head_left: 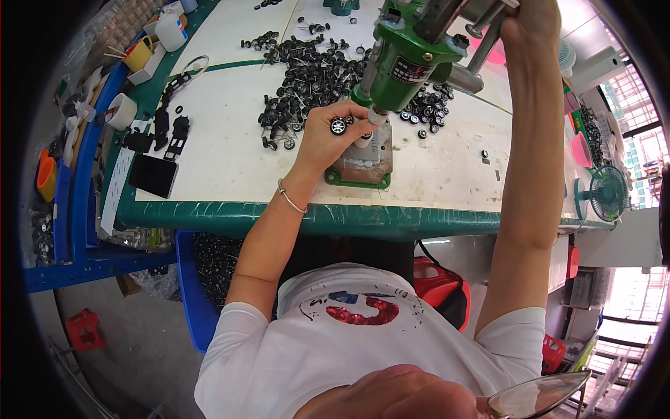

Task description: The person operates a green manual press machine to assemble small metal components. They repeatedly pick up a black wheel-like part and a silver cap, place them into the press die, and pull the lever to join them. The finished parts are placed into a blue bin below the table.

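A green hand press (405, 70) stands on the bench before me. My left hand (336, 133) is at its base plate (373, 167), fingers pinched under the ram. A small black toy wheel (338, 126) with a silver spoked hub shows at those fingers, and more wheel parts are partly hidden among them. Raised at the upper right, my right hand (530, 26) is closed round the press lever (492, 42). Left of the press spreads a heap of black wheels on thin axles (300, 77). Loose wheels (427, 108) lie in a smaller pile to its right.
A dark phone-like slab (153, 175) and black plastic chassis parts (178, 136) lie at the bench's left. Beyond them are a yellow mug (138, 54) and a white bottle (170, 31). A blue bin (188, 293) sits below the bench's green edge (335, 216). A green fan (607, 193) is at the right.
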Action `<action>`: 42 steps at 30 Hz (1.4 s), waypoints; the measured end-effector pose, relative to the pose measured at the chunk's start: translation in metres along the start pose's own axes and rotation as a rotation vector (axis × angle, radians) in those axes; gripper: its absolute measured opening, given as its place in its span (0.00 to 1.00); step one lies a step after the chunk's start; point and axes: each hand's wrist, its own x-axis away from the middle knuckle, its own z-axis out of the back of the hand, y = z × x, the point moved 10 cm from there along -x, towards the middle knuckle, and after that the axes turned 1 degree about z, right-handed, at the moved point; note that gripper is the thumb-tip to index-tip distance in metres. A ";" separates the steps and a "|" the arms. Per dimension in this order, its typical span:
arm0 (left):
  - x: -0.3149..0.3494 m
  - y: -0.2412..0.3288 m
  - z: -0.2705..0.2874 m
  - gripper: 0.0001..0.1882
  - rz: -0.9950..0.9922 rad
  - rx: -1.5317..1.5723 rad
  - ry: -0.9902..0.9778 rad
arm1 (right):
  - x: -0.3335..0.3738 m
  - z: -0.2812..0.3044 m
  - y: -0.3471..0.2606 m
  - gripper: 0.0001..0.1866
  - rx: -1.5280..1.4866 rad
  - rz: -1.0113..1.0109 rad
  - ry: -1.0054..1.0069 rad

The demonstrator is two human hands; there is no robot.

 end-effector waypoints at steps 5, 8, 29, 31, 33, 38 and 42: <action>0.000 0.005 -0.001 0.05 -0.019 -0.056 0.001 | 0.021 -0.010 -0.026 0.14 -0.021 0.101 -0.089; 0.001 0.000 0.001 0.05 -0.012 -0.078 0.008 | 0.029 -0.011 -0.031 0.14 -0.142 0.198 -0.208; 0.004 0.003 0.000 0.14 0.021 -0.142 0.015 | 0.101 -0.030 -0.074 0.18 0.138 0.433 0.084; 0.003 0.005 -0.003 0.14 0.006 -0.216 -0.023 | 0.080 -0.025 -0.062 0.20 0.099 0.326 0.159; 0.004 -0.004 0.002 0.14 0.081 -0.189 -0.002 | 0.056 -0.021 -0.043 0.16 0.141 0.212 0.190; 0.011 -0.003 0.034 0.12 0.252 0.052 0.146 | -0.026 0.017 0.060 0.09 -0.336 -0.296 -0.164; 0.050 0.037 0.088 0.12 0.299 -0.080 0.150 | 0.004 0.030 0.039 0.12 -0.019 -0.111 0.062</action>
